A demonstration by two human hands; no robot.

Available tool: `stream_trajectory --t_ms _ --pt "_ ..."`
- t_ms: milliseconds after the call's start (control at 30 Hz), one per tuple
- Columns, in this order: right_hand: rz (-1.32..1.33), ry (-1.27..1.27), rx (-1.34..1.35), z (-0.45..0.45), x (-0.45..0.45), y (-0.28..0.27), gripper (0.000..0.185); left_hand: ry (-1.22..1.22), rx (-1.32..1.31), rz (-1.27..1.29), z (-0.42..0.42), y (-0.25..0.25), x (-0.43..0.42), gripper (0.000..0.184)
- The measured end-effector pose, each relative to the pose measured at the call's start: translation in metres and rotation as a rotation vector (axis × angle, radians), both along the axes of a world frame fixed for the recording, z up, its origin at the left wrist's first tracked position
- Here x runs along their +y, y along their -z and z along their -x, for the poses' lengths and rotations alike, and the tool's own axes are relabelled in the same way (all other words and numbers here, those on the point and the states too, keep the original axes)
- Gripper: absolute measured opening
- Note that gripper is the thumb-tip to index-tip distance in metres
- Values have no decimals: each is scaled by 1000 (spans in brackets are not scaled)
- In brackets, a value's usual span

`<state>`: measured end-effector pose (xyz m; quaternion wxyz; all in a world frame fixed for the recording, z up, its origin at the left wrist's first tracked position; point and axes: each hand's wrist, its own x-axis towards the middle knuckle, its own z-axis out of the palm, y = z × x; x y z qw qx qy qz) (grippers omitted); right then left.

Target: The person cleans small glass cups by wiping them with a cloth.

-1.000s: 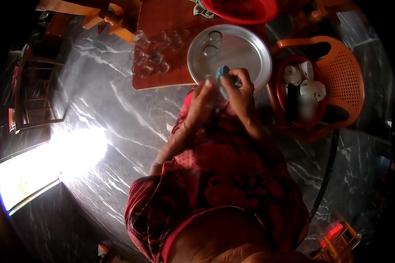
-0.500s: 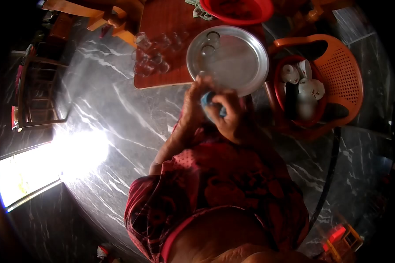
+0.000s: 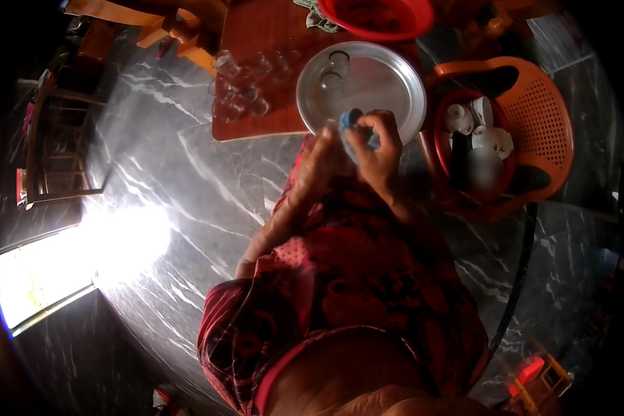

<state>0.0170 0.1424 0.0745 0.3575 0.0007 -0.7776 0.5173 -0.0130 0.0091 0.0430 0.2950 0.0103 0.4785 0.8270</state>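
Observation:
My right hand (image 3: 381, 144) is closed on a blue cloth (image 3: 351, 118), part of which sticks out past the fingertips. Beside it, my left hand (image 3: 319, 159) has its fingers curled together; something clear and blurred shows at its fingertips, too indistinct to name. Both hands are over the near edge of a round metal tray (image 3: 412, 132). Two clear glasses (image 3: 331, 81) stand on the tray's far left part. More clear glasses (image 3: 239, 100) are grouped on the red-brown table (image 3: 270, 21), left of the tray.
A red basin (image 3: 423, 17) sits at the table's far side beside a crumpled patterned cloth (image 3: 317, 15). On the right, an orange plastic chair (image 3: 551, 125) bears a red tub (image 3: 442, 142) with white cups and dishes. A dark hose (image 3: 520, 284) runs down the marble-patterned floor (image 3: 187, 166).
My right hand and the blue cloth have moved up and to the right, away from my left hand. My left hand has shifted slightly right. The glasses and tray stay in place.

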Motion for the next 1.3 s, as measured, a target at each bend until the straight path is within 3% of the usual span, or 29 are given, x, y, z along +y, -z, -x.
stream_trajectory --t_ms 133,200,367,500,533,600,667,733,833,900,933,967,1033,1067,1100,1200,1233,1300 --pt "109 14 -86 14 11 9 18 33 -121 -107 3 7 1 27" --pt "158 31 -153 20 18 17 20 230 -139 -239 11 13 -4 43" --pt "720 -3 -323 31 27 24 16 172 -302 -313 18 16 -9 48" --pt "762 20 -271 18 14 -5 13 69 -357 -274 26 20 -10 52" --pt "695 -24 -333 9 7 -22 11 67 -355 -274 29 26 -8 52" --pt "815 -228 -474 -3 -6 -53 12 -2 -262 -243 33 42 -2 51" --pt "248 -245 -201 -6 -14 -25 16 -61 -416 -322 32 30 4 50" --pt "25 -237 -10 -2 -20 -12 24 -8 -460 -306 32 14 3 45" --pt "-94 -232 96 9 -15 -6 25 -74 -394 -294 28 24 9 42" --pt "-143 -151 114 15 -9 -6 26 117 -479 -633 27 47 10 33" --pt "-145 -148 113 19 -6 -6 26 118 -109 -333 24 54 13 25" --pt "-141 -114 102 23 -2 -5 25 119 -46 -213 23 60 12 23" --pt "-132 -71 73 28 3 -2 24 121 17 -97 24 38 17 21" --pt "-135 -71 71 30 5 -2 24 81 -280 -280 24 25 20 24" --pt "-84 -38 61 32 5 -2 23 37 -579 -460 24 20 21 27" --pt "130 37 -15 38 9 7 21 118 -416 -364 25 28 14 38" --pt "306 53 -107 37 9 12 19 184 -330 -238 27 18 7 50" --pt "595 48 -213 35 7 18 18 174 -332 -239 28 14 8 51"
